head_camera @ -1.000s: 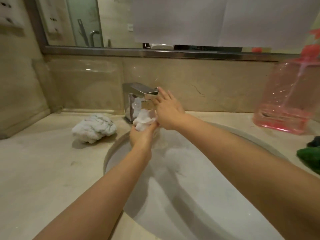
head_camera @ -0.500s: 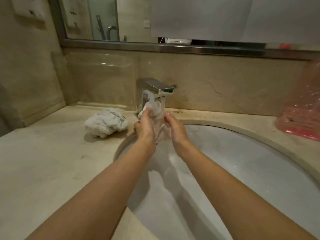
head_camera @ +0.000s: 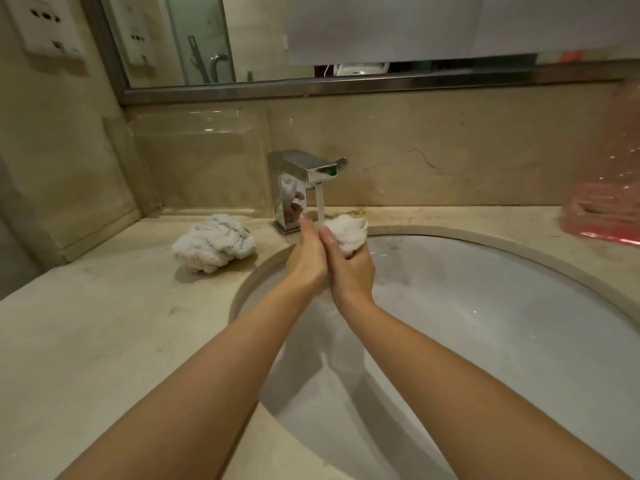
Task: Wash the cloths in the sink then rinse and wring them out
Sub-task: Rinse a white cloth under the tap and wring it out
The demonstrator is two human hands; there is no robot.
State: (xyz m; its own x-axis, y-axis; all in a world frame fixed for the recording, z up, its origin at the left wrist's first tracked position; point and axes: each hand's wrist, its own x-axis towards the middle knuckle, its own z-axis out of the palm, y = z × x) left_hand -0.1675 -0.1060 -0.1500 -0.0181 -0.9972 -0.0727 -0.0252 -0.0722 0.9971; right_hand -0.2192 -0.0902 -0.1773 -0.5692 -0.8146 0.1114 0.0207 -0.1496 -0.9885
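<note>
Two bare arms reach over a white sink (head_camera: 519,341). The right hand (head_camera: 351,271) grips a small white cloth (head_camera: 344,230) in curled fingers, bunched up in a ball. Water runs down from the shiny metal tap (head_camera: 304,178) and lands just left of the cloth. The left hand (head_camera: 308,258) has straight fingers and presses flat against the right hand. Another white cloth (head_camera: 214,242), twisted into a lump, sits on the beige counter (head_camera: 86,341) to the left of the sink. A pink plastic bottle (head_camera: 609,188) stands at the far right.
</note>
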